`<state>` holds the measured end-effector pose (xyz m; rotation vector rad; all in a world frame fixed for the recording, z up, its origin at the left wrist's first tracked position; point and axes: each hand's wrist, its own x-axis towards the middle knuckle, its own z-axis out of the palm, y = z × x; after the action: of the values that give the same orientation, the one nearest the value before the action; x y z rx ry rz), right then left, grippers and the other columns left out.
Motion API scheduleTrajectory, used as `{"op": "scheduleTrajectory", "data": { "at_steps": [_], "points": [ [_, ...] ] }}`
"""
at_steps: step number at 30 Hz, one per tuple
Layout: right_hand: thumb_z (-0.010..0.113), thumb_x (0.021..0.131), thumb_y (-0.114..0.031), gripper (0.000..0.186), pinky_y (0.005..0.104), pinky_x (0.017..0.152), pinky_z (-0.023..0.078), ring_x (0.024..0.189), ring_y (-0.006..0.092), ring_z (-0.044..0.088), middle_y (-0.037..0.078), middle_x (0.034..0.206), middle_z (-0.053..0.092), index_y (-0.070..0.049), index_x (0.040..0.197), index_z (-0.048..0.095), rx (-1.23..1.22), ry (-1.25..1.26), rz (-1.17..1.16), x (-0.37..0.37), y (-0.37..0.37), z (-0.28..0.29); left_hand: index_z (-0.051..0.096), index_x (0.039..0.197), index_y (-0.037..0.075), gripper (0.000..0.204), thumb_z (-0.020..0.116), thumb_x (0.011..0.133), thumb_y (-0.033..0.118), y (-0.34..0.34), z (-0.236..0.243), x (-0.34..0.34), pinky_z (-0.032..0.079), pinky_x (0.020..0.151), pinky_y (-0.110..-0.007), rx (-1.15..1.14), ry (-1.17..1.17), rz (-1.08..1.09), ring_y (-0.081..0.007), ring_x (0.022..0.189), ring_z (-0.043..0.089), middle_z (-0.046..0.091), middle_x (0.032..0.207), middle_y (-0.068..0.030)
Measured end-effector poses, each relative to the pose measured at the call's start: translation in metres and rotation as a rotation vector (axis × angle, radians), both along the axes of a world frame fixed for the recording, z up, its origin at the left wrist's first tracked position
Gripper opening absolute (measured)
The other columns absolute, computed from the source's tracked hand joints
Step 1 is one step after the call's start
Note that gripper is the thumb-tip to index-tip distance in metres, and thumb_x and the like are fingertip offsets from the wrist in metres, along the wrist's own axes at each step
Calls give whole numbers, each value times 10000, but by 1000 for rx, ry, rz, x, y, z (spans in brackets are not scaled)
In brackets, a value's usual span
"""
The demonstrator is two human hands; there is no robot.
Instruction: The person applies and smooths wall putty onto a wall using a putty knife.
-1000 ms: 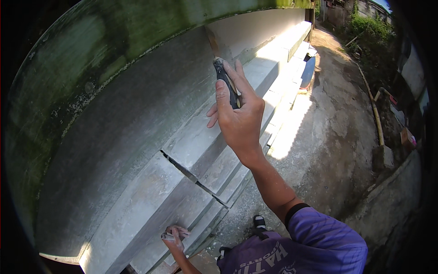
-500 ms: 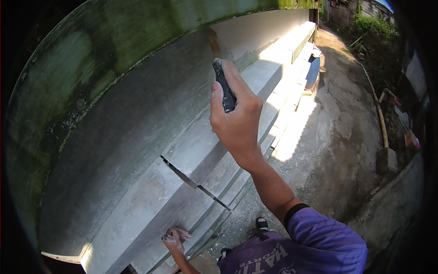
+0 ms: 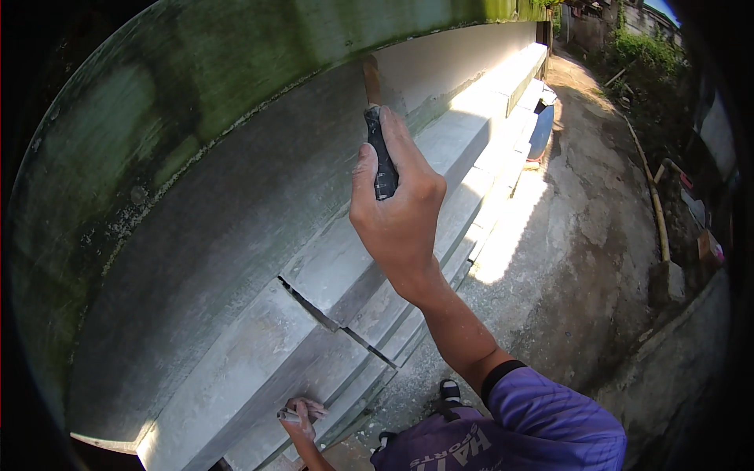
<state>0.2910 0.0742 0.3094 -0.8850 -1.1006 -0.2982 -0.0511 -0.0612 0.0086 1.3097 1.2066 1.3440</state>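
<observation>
My right hand (image 3: 400,212) is closed round the black handle of a putty knife (image 3: 382,157). Its narrow brownish blade points up against the grey wall (image 3: 236,173), close to the border with a paler, whitish stretch of wall (image 3: 455,63). White dust coats the fingers. Lower down, my left hand (image 3: 302,418) is closed on a short grey stick-like thing (image 3: 287,416), too small to name, and it is beside the front of the stepped concrete ledge (image 3: 236,361).
A mossy green concrete overhang (image 3: 196,78) curves above the wall. Dark gaps (image 3: 310,304) split the ledge. On the right runs a concrete path (image 3: 581,220), with a blue container (image 3: 542,129) by the ledge and a bamboo pole (image 3: 653,196) along the far side.
My right hand and the putty knife have shifted slightly down in the picture, the hand a little to the left. My left hand has hardly moved.
</observation>
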Motion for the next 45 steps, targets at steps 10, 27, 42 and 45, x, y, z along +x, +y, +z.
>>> {"op": "scheduleTrajectory", "data": {
  "at_steps": [10, 27, 42, 45],
  "points": [
    [625, 872, -43, 347, 327, 760, 564, 853, 280, 726, 260, 964, 702, 155, 1157, 621, 16, 40, 16, -1, -11, 5, 503, 936, -27, 412, 576, 996, 374, -1, -8, -4, 535, 424, -359, 0, 25, 25, -295, 512, 661, 640, 693, -210],
    [693, 815, -28, 453, 352, 740, 572, 843, 303, 742, 280, 948, 698, 150, 1219, 592, -38, -54, -100, 5, -8, 1, 505, 923, -20, 358, 555, 1010, 324, -2, -5, -2, 535, 433, -354, -6, 28, 9, -288, 522, 663, 646, 702, -213],
    [766, 786, -185, 409, 404, 861, 542, 984, 375, 693, 302, 1077, 678, 97, 1071, 685, 43, -112, -336, 7, -7, 18, 504, 924, -10, 322, 565, 1008, 295, -3, 0, -2, 537, 453, -352, -5, -6, -34, -292, 549, 671, 644, 725, -206],
    [759, 772, -202, 435, 424, 938, 509, 1086, 398, 657, 298, 1141, 663, 82, 1093, 685, 127, -99, -248, 10, 7, 10, 508, 921, -10, 316, 567, 1008, 289, -2, 1, 1, 538, 452, -351, 1, -4, -38, -286, 549, 670, 645, 722, -204]
  ]
}}
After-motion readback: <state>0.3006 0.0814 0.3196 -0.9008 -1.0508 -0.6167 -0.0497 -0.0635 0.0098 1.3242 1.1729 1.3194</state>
